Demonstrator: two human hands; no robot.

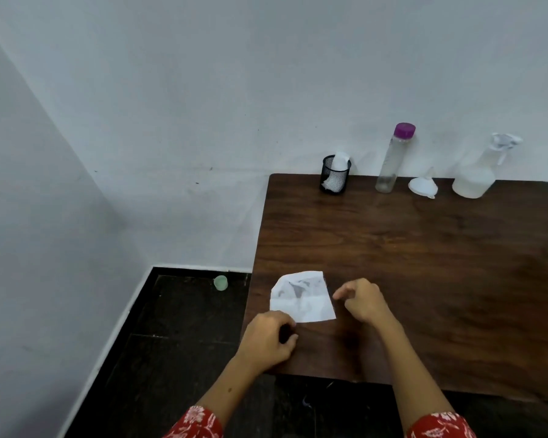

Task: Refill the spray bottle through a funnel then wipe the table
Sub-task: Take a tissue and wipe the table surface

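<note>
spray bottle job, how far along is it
The refill looks done: the spray bottle has its head on, the funnel lies beside it on the table, and the capped bottle looks nearly empty. In hand: the left hand and right hand are at a damp-looking tissue. Wiping seems underway or ending.

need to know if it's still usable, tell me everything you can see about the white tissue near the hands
The tissue is a thin white sheet, folded and creased, with grey patches that look damp or soiled. It lies flat on the dark wooden table near its front left corner. The left hand pinches its near left corner; the right hand hovers at its right edge, fingers curled, contact unclear. Nothing else touches it.
</note>
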